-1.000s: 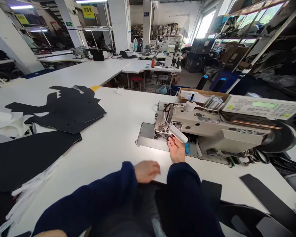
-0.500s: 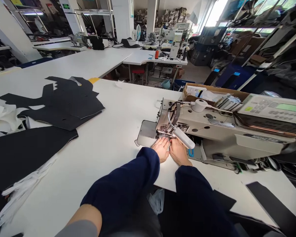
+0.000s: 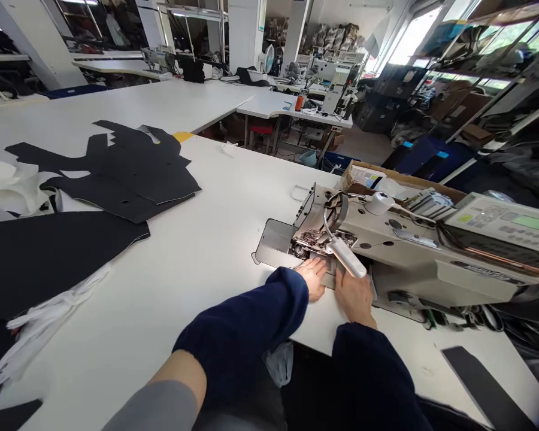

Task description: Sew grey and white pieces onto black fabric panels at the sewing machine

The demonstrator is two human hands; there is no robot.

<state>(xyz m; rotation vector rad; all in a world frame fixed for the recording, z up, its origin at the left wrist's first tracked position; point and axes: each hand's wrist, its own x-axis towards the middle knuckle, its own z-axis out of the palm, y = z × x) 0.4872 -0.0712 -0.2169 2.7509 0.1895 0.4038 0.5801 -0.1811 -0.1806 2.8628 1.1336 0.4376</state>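
A beige industrial sewing machine [image 3: 413, 251] sits on the white table [image 3: 197, 257]. Both my hands rest flat on its bed, right under the needle area [image 3: 312, 245]. My left hand [image 3: 313, 276] lies with fingers stretched toward the presser foot. Beside it, my right hand [image 3: 354, 296] lies palm down below the white lamp arm [image 3: 347, 257]. I cannot make out anything held in either hand. Dark blue sleeves cover both forearms.
Black cut fabric pieces [image 3: 117, 173] and white fabric [image 3: 40, 323] lie on the left of the table. A control panel [image 3: 507, 224] and a cardboard box [image 3: 386, 179] are behind the machine. A black strip [image 3: 485, 383] lies at the right front. More sewing stations stand further back.
My left hand came up from the table's front edge to the machine bed beside my right hand. Both hands have since slid slightly along the bed as my view shifted.
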